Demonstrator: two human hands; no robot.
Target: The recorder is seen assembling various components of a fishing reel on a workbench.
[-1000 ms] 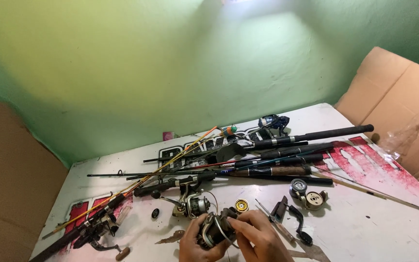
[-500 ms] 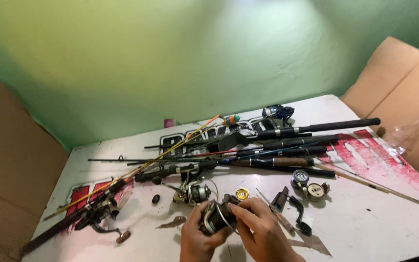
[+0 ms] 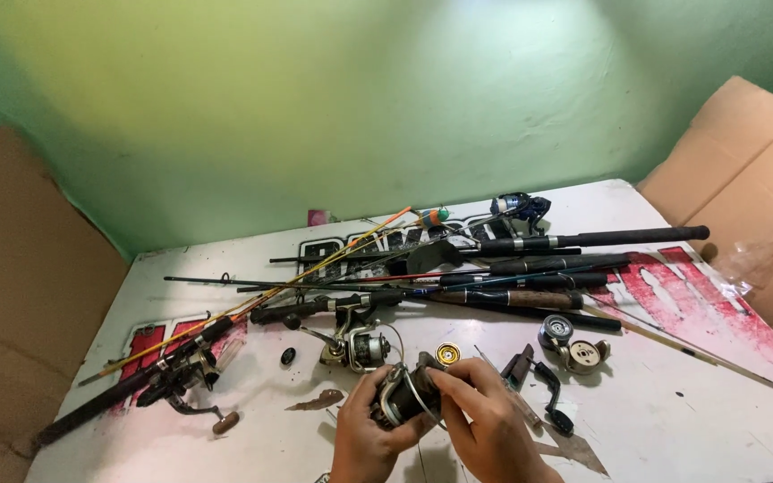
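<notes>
Mid reel teardown, looks like: left hand (image 3: 364, 427) wrapped around dark metal spinning reel body with silver spool (image 3: 402, 401), held just above white counter (image 3: 673, 420) at near edge; right hand (image 3: 485, 420) pinching reel's front end, fingers curled. Next move likely needs steady left grip while right twists or pulls part free. Small gold round cap (image 3: 447, 354) lying just behind reel.

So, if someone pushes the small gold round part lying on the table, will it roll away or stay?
The gold part looks like a short disc lying flat on the table, so a push would probably slide it, not roll it. It seems small and likely light, so it may skid easily on the smooth white surface. Tipped on edge, it could well roll.
</notes>
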